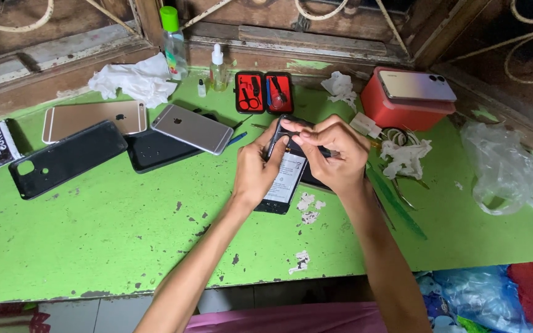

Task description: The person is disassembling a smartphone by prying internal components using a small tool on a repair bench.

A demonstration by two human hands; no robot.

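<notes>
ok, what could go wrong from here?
1. Both hands, left hand and right hand, work at the top end of the opened phone; a slip could bend or crack it.
2. Paper scraps lie right beside the phone and might get inside.

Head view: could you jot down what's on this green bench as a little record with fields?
Surface: green table, paint chipped
Left hand: grips the opened phone by its left edge
Right hand: pinches the phone's top end
Left of the hands: silver phone, gold phone, black phone case
Behind: red tool kit, open; clear bottle with green cap
Right: red box with a phone on top; plastic bag
</notes>
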